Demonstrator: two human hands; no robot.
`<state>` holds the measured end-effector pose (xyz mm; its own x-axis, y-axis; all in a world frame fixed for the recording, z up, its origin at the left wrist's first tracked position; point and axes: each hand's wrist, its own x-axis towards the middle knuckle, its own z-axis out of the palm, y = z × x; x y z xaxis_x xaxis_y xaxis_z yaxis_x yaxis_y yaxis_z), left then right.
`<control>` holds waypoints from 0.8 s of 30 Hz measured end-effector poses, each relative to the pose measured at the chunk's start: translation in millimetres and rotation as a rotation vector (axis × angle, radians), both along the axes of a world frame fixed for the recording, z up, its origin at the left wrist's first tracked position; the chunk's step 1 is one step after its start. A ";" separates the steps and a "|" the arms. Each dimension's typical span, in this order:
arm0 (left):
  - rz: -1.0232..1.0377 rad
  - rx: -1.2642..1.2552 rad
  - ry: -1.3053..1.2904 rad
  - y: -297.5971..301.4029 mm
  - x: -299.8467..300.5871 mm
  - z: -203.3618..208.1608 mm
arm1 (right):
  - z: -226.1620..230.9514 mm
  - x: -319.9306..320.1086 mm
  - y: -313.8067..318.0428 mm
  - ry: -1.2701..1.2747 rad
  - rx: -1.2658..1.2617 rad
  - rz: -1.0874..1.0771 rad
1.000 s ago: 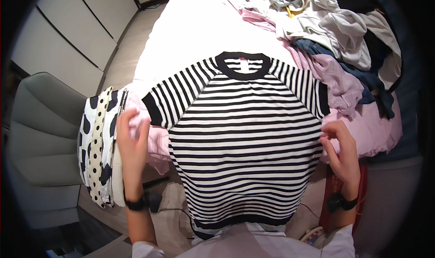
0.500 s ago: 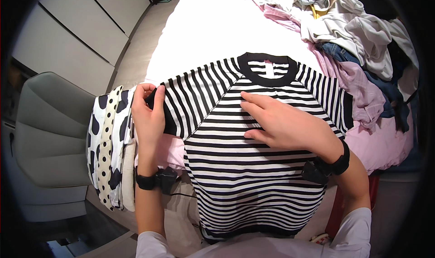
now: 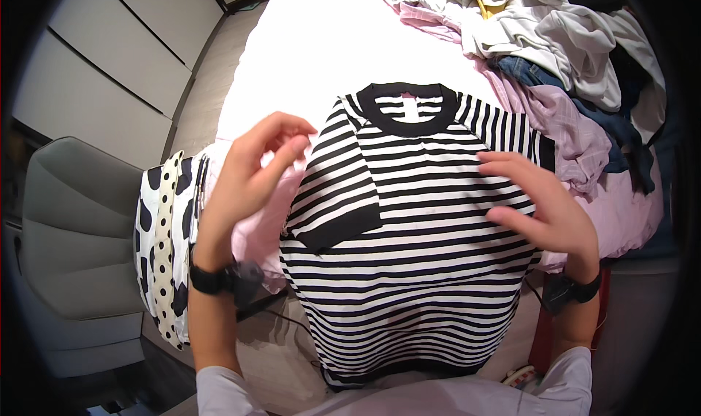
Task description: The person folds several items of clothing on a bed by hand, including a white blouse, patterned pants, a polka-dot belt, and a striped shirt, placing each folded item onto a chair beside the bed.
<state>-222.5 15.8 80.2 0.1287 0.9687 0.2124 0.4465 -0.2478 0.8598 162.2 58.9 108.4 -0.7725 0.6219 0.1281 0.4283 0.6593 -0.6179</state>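
Observation:
A black-and-white striped T-shirt [image 3: 438,270] lies spread in front of me, its black collar at the far end and its hem close to my body. The left sleeve [image 3: 336,179] is folded inward over the shirt's front, with its black cuff [image 3: 339,228] on the chest. Just left of that fold hovers my left hand [image 3: 259,164], fingers curved and apart, holding nothing. My right hand [image 3: 540,204] is over the right side of the shirt near the other sleeve [image 3: 504,128], which still points outward. Its fingers are spread and empty.
Crumpled clothes [image 3: 555,44] are heaped at the far right of the bed [image 3: 314,58]. Several folded patterned fabrics [image 3: 164,241] hang over the grey chair [image 3: 80,226] at the left. White cabinets [image 3: 117,58] line the far left, and a dark cable [image 3: 285,316] runs below the bed edge.
The left sleeve was folded inward onto the shirt front and released by my left hand. My right hand moved from the chest toward the right sleeve.

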 end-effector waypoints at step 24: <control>-0.132 -0.178 0.253 89.1 -12.6 0.7 | -87.0 126.4 70.5 0.444 -0.483 -0.886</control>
